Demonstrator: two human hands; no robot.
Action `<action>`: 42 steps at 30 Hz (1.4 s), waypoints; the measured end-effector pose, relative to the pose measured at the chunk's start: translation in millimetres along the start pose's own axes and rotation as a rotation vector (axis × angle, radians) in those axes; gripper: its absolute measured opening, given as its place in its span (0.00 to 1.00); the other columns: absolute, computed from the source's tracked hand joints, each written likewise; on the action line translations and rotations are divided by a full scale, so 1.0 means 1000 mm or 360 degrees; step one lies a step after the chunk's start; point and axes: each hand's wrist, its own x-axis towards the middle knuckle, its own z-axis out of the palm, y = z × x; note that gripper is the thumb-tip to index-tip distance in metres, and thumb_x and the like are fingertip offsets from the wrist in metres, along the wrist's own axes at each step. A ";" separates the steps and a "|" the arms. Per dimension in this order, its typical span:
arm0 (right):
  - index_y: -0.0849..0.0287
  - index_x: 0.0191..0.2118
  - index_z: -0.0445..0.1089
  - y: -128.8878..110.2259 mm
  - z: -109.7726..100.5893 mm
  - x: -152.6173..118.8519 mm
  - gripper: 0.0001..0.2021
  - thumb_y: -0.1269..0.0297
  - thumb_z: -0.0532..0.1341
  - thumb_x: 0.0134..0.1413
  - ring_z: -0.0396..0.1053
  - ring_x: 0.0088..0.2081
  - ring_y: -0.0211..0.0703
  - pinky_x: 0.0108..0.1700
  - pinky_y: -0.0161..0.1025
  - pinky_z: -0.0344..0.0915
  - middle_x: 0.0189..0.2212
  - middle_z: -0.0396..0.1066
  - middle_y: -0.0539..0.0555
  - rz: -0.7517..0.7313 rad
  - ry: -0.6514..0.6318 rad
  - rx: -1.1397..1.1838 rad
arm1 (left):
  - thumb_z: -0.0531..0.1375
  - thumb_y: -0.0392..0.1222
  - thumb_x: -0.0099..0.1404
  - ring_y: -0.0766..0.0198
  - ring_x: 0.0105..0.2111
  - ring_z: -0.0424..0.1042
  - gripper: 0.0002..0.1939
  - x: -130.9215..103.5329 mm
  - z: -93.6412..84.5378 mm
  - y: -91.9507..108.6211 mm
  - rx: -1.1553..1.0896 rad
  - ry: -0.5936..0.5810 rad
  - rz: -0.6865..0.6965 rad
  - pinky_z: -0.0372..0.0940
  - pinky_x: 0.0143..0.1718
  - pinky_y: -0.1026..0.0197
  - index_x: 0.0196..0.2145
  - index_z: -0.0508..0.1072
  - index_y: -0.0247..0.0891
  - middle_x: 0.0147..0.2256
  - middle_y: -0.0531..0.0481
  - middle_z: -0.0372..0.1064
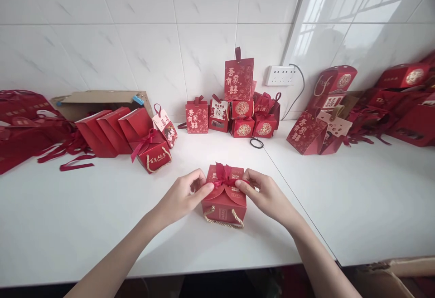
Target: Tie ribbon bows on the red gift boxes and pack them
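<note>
A red gift box (224, 205) with gold lettering stands upright on the white table in front of me. Twisted gold rope hangs in a loop down its front face. Across the top lies a dark red ribbon (223, 171), gathered in the middle with a loop standing up. My left hand (190, 191) pinches the ribbon at the box's left side between thumb and forefinger. On the right side, my right hand (260, 191) pinches the ribbon in the same way.
Beyond the box stands a stack of red boxes (243, 109). At left are red cartons (112, 132), a ribboned box (154, 155) and loose ribbons (76, 164). A black ring (256, 143) lies behind the box. More boxes (306, 130) stand right, near a power strip (280, 75).
</note>
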 end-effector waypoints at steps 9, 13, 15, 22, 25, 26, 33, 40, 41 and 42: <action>0.59 0.23 0.58 0.005 0.001 0.001 0.18 0.50 0.59 0.52 0.58 0.28 0.35 0.33 0.34 0.56 0.24 0.61 0.49 0.0240 -0.0143 0.0816 | 0.53 0.50 0.61 0.71 0.22 0.51 0.19 0.013 0.001 -0.009 -0.0630 -0.0253 -0.0026 0.50 0.24 0.65 0.19 0.55 0.37 0.20 0.57 0.51; 0.59 0.22 0.57 0.014 0.002 -0.002 0.17 0.52 0.60 0.52 0.56 0.27 0.35 0.32 0.34 0.54 0.23 0.60 0.48 0.0235 -0.0118 0.0934 | 0.55 0.49 0.60 0.72 0.21 0.49 0.19 0.014 0.005 -0.007 -0.0681 -0.0247 -0.0057 0.48 0.22 0.66 0.18 0.55 0.37 0.19 0.57 0.49; 0.59 0.22 0.56 0.017 0.003 -0.004 0.18 0.53 0.59 0.52 0.54 0.26 0.34 0.31 0.34 0.52 0.22 0.58 0.48 0.0238 -0.0088 0.0967 | 0.55 0.48 0.59 0.72 0.20 0.48 0.19 0.014 0.007 -0.006 -0.0704 -0.0246 -0.0072 0.47 0.22 0.66 0.18 0.53 0.37 0.19 0.58 0.48; 0.58 0.20 0.51 0.013 0.005 -0.013 0.21 0.49 0.58 0.51 0.51 0.24 0.34 0.28 0.34 0.50 0.20 0.52 0.46 0.0282 0.0087 0.0697 | 0.55 0.50 0.59 0.71 0.21 0.52 0.19 0.011 0.016 -0.009 -0.0523 0.0018 -0.0068 0.53 0.24 0.66 0.19 0.54 0.38 0.20 0.58 0.50; 0.57 0.25 0.53 0.012 0.008 -0.023 0.20 0.45 0.59 0.48 0.54 0.25 0.35 0.29 0.35 0.54 0.22 0.54 0.46 0.0254 0.0238 0.0402 | 0.54 0.54 0.60 0.65 0.35 0.66 0.15 0.011 0.017 -0.015 -0.0674 0.0093 -0.0041 0.62 0.38 0.62 0.34 0.63 0.38 0.35 0.51 0.66; 0.56 0.28 0.54 0.012 0.009 -0.028 0.21 0.45 0.61 0.45 0.56 0.27 0.36 0.30 0.36 0.56 0.24 0.56 0.46 0.0227 0.0240 0.0333 | 0.53 0.55 0.61 0.63 0.40 0.67 0.18 0.011 0.018 -0.016 -0.0766 0.0065 -0.0044 0.62 0.43 0.60 0.40 0.62 0.39 0.42 0.48 0.66; 0.57 0.49 0.53 0.027 0.000 -0.045 0.29 0.46 0.60 0.46 0.65 0.34 0.43 0.37 0.43 0.66 0.34 0.62 0.52 0.0258 0.0549 0.0032 | 0.48 0.56 0.64 0.63 0.24 0.69 0.19 -0.016 0.014 -0.017 -0.0560 0.0246 -0.0076 0.64 0.30 0.60 0.36 0.64 0.37 0.21 0.54 0.66; 0.55 0.51 0.57 0.030 -0.009 -0.057 0.24 0.46 0.56 0.53 0.62 0.52 0.51 0.51 0.52 0.62 0.49 0.62 0.61 0.0135 0.0664 0.0014 | 0.50 0.49 0.63 0.67 0.21 0.62 0.14 -0.034 0.002 -0.005 -0.0304 0.0503 0.0028 0.59 0.27 0.63 0.24 0.62 0.39 0.17 0.57 0.57; 0.54 0.53 0.55 0.028 -0.007 -0.057 0.28 0.46 0.58 0.51 0.58 0.56 0.53 0.54 0.54 0.59 0.53 0.58 0.61 0.0066 0.0557 -0.0012 | 0.52 0.49 0.63 0.66 0.24 0.64 0.13 -0.032 0.004 -0.003 -0.0230 0.0494 0.0026 0.59 0.29 0.63 0.26 0.63 0.39 0.20 0.56 0.60; 0.53 0.56 0.52 0.027 -0.004 -0.057 0.32 0.47 0.61 0.48 0.54 0.59 0.54 0.57 0.55 0.56 0.57 0.54 0.62 0.0006 0.0456 -0.0043 | 0.52 0.51 0.62 0.65 0.27 0.65 0.13 -0.029 0.006 0.000 -0.0170 0.0448 0.0003 0.59 0.31 0.63 0.27 0.63 0.39 0.23 0.55 0.62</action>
